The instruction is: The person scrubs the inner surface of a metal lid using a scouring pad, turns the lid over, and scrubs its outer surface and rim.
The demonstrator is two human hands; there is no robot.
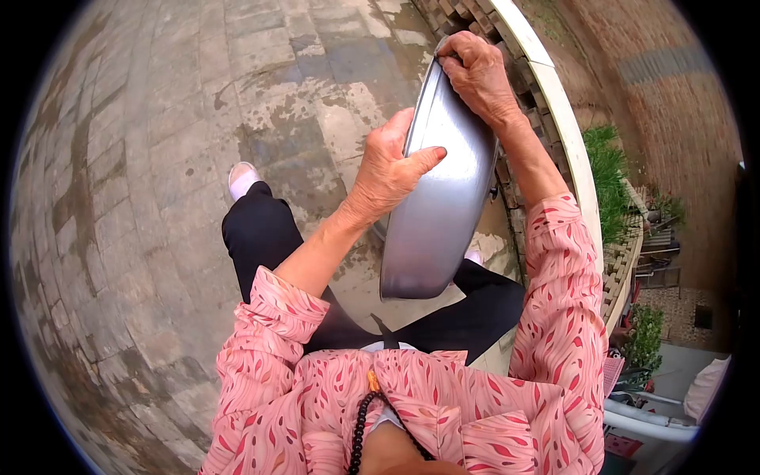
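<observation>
A silvery metal basin [447,190] is held up on its side in front of my legs, its outer wall toward me and its inside hidden. My left hand [392,166] grips the basin's left rim, thumb lying on the outer wall and fingers out of sight behind the edge. At the top end, my right hand [477,71] is closed around the rim with bent fingers. The basin tilts, with its upper end leaning to the right.
Worn, partly damp paving [174,158] spreads to the left. On the right runs a low brick wall with a pale top edge [558,103]. Green plants [606,174] grow beyond it, near a brick surface [673,111]. My shoe [243,180] stands on the paving.
</observation>
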